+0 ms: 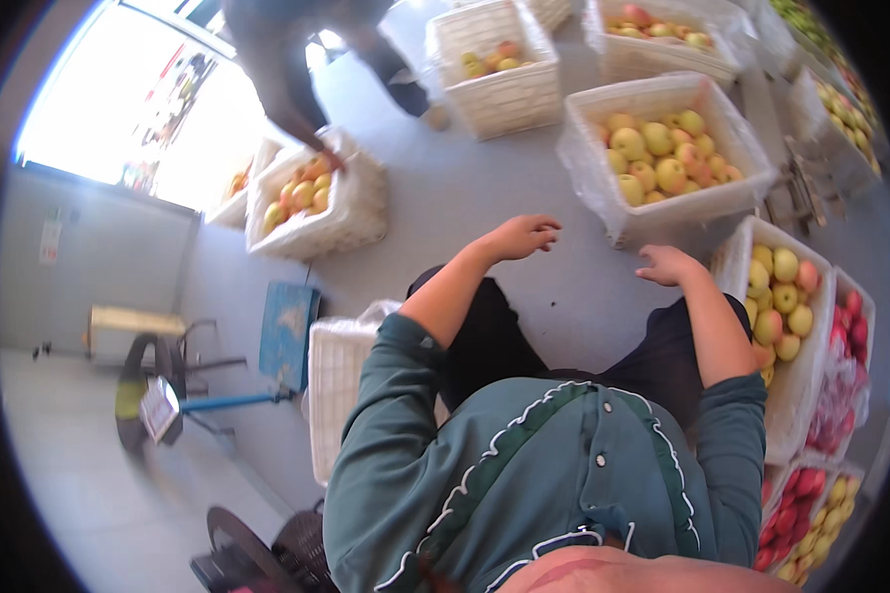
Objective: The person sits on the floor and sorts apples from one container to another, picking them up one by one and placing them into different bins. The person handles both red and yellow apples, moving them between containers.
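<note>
My left hand (526, 237) hangs over the grey floor between my knees, fingers loosely bent, holding nothing. Across a gap, my right hand (667, 264) is also empty, just in front of a white lined crate (682, 215) filled with yellow-pink apples (656, 138). Beside my right leg stands another white crate (792, 415) with yellow and pink apples (784, 299). Left of my left hand is a white woven crate (360, 211) partly filled with apples (302, 194); another person's hand (334, 160) reaches to its far edge.
The other person (297, 67) bends over at the upper left. A white crate (341, 393) and a blue platform scale (289, 326) stand by my left side. More crates hold apples at the back, including one (500, 96) at top centre, and red apples (790, 511) at lower right.
</note>
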The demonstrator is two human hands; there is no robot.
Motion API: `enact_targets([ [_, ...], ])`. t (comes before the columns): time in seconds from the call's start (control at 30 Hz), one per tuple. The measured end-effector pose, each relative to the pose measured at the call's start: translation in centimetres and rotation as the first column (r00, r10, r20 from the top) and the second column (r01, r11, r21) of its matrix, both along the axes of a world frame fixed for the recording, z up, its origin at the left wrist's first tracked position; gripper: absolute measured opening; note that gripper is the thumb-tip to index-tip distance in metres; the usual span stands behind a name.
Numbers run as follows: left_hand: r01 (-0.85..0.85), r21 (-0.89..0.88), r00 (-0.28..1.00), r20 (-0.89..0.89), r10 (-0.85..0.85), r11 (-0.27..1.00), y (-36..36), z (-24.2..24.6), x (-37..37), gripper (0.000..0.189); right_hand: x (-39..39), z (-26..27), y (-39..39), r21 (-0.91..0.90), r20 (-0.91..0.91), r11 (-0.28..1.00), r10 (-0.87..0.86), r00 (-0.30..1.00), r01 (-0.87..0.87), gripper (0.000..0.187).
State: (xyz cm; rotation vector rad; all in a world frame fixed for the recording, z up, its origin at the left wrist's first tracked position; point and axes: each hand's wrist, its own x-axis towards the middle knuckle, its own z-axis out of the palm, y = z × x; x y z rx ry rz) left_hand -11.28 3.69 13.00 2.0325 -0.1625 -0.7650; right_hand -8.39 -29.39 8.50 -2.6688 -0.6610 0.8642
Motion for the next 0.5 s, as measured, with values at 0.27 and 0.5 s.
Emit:
enact_targets([
  [0.27,0.128,-0.087,0.985,0.127,-0.116,0.988,-2.5,-0.2,-3.8,0.035,-1.2,3.1,0.4,0.025,-0.144,0.991,-0.128,0.981,0.133,0.052],
  [0.5,-0.427,0.104,0.851,0.382,0.361,0.898,5.9,-2.4,1.5,0.032,-3.1,4.9,0.5,0.074,-0.139,0.993,-0.085,0.987,0.096,0.051],
])
